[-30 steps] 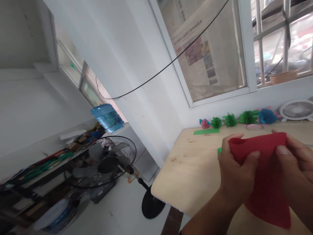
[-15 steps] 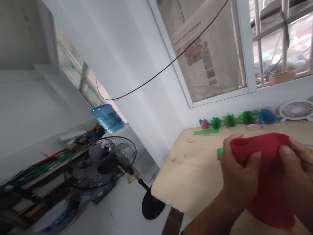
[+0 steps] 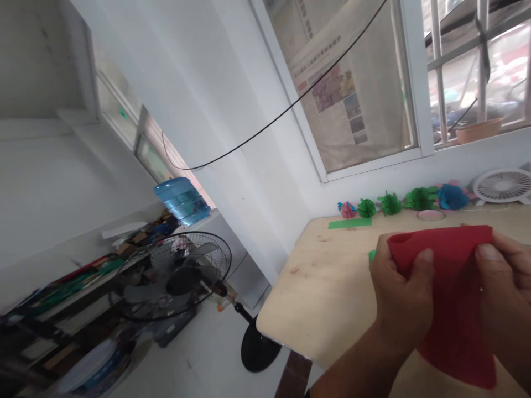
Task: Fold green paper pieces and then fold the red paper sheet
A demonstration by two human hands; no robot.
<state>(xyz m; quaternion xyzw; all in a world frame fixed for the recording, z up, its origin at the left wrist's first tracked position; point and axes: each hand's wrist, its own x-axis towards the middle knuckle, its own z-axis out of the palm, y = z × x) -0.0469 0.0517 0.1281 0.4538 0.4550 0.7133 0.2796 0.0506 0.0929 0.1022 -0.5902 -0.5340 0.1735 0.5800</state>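
A sheet of red paper [image 3: 456, 309], folded over along its top edge, is held up above the wooden table [image 3: 323, 276]. My left hand [image 3: 402, 293] is closed on its left side, thumb in front and fingers behind. At the right, my right hand [image 3: 501, 282] pinches the upper right part, with the thumb pressed on the front face. The lower part of the paper hangs down and ends in a curved edge. Behind my left hand a bit of green paper [image 3: 372, 255] shows, mostly hidden.
Along the wall stand several paper figures [image 3: 391, 204], green, pink and blue, beside a small white fan [image 3: 504, 186]. A green strip [image 3: 349, 223] and a tape roll [image 3: 431, 215] lie on the table. A black standing fan [image 3: 191, 276] is left of the table.
The fold along the paper's top looks flatter and tighter now. My left hand has shifted slightly left, covering more of the green piece.
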